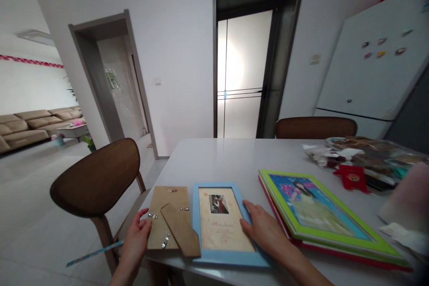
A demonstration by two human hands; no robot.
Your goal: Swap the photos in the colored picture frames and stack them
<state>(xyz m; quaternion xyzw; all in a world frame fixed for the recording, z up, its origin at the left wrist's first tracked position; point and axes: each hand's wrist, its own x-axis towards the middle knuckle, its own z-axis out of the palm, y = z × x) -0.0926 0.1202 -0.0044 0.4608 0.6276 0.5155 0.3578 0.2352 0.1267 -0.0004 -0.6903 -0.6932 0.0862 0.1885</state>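
A light-blue picture frame (214,257) lies face up near the table's front edge, showing a beige print with a small photo. My right hand (264,228) grips its right side, thumb over the front and fingers along the outer edge. To its left lies a brown frame backing board (157,232) with metal clips and a stand leg (181,232) slanting across it. My left hand (136,234) holds this board's left edge between curled fingers and thumb. A thin blue patterned strip (95,254) shows left of my left wrist; whether that hand touches it I cannot tell.
A green-rimmed picture (315,205) of a figure in a dress rests on a red-edged piece at right. Behind are a red packet (353,178) and plastic bags (382,147). Brown chairs stand at left (100,178) and at the far side (315,128) of the white table (231,156).
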